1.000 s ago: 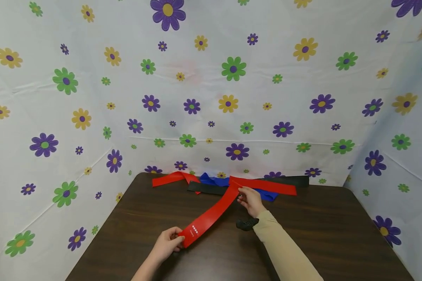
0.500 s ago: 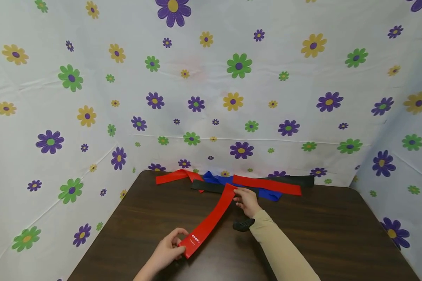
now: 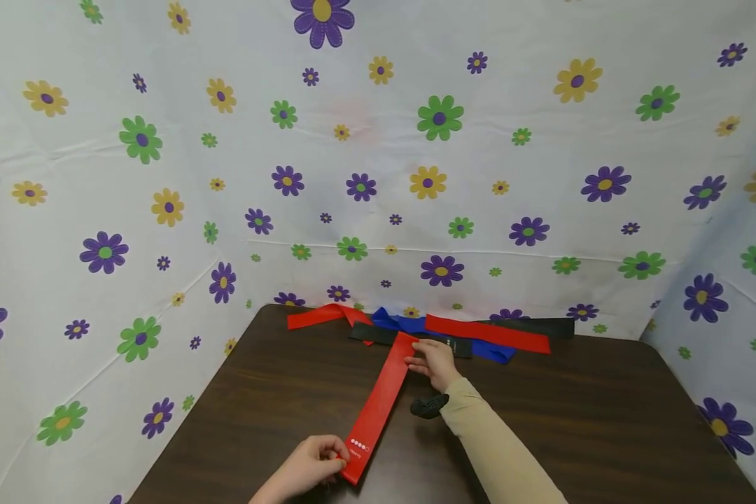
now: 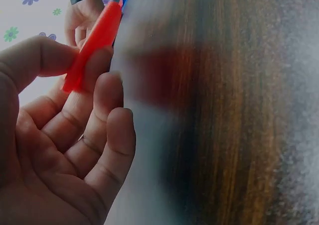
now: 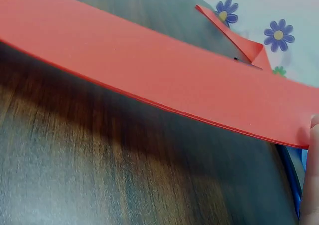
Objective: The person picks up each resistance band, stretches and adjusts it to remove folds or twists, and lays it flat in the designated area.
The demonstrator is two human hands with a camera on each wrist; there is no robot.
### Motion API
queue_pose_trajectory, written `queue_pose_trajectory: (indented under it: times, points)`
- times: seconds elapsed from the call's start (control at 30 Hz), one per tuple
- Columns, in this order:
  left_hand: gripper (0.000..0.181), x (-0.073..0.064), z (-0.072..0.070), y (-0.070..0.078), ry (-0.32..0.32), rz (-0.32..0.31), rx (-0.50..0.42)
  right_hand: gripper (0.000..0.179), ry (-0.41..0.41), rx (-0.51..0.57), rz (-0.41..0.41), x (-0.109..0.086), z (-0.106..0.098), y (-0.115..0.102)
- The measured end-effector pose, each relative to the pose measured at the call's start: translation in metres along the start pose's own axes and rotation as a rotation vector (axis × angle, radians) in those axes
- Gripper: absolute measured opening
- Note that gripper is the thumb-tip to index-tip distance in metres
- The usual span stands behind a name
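Pinching the red resistance band [image 3: 381,406] near its end edges, left hand [image 3: 309,463] and right hand [image 3: 436,364] have wide tabletop [image 3: 611,427] at lower right.

Left grip [image 3: 305,463] pinching, held near, right grip [image 3: 435,362] pinching, farther forward

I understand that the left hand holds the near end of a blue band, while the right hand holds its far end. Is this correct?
Not quite: it is a red band, not a blue one, as the head view shows. The rest is right: the left hand holds its near end and the right hand its far end.
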State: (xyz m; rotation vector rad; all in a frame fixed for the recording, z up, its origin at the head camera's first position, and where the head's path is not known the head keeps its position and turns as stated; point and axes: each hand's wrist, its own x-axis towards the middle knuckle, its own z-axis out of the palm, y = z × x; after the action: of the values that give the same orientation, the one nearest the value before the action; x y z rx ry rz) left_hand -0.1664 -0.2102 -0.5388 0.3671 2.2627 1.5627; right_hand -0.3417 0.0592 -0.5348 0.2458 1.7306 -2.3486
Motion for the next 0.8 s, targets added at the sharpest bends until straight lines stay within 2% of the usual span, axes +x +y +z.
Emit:
queue_pose_trajectory:
  times: [0.4,0.6,0.8]
  points:
    - [0.008,-0.007,-0.002,0.0,-0.058,-0.028,-0.052,0.044,-0.024,-0.008,0.005,0.005,0.019,0.01]
    - [0.008,-0.012,-0.004,-0.001,-0.088,-0.044,-0.086,0.043,-0.054,-0.044,0.004,0.006,0.028,0.017]
    - [0.01,-0.011,-0.001,0.003,-0.116,-0.061,-0.142,0.04,-0.043,-0.069,-0.004,0.009,0.033,0.021]
